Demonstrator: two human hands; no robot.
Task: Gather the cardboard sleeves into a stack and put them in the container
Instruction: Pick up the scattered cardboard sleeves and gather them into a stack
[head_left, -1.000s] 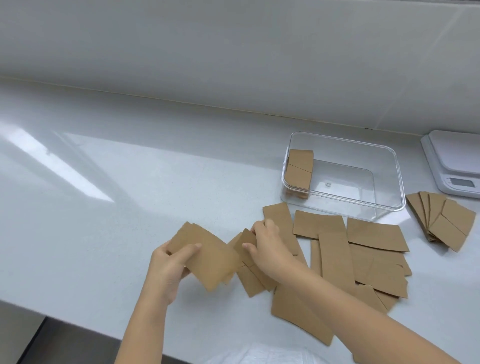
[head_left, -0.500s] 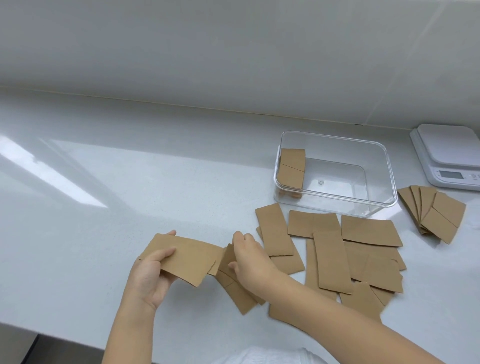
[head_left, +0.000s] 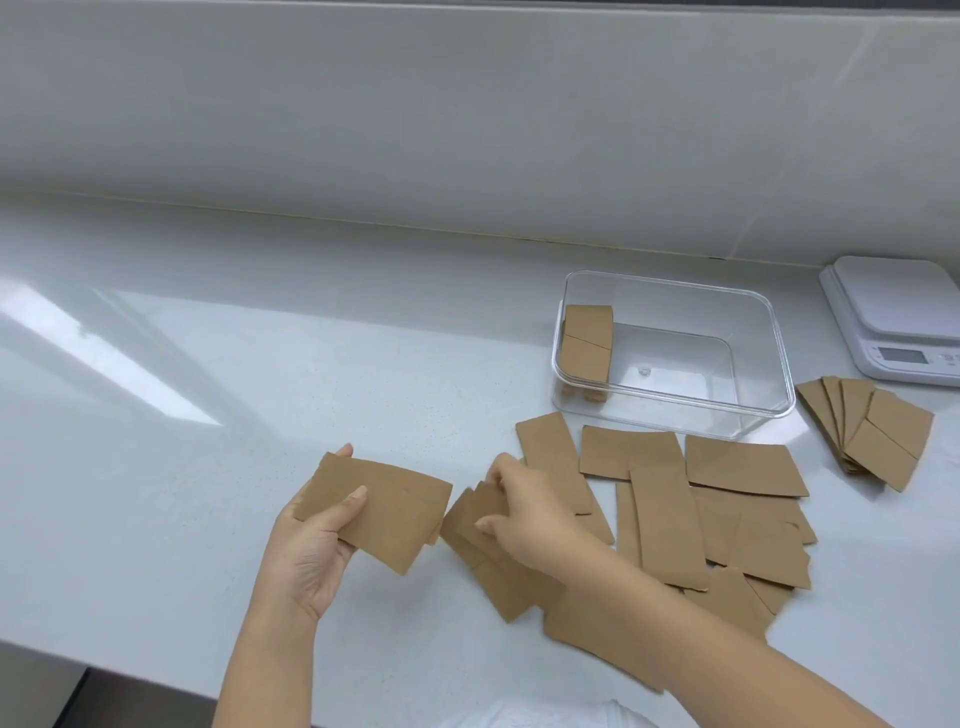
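Over the white tabletop (head_left: 260, 415), my left grip (head_left: 317, 540) is closed on a small stack of cardboard sleeves (head_left: 379, 512), thumb on top. At three o'clock from it, my right grip (head_left: 524, 512) pinches one sleeve (head_left: 475, 512) off the loose pile (head_left: 727, 519). At one o'clock stands the clear container (head_left: 753, 410), a few sleeves upright against its left wall.

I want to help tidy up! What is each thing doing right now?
left hand: holding a sleeve stack off the counter.
right hand: picking at loose sleeves.
container: open, one bundle inside.
fanned pile: lying by the scale.
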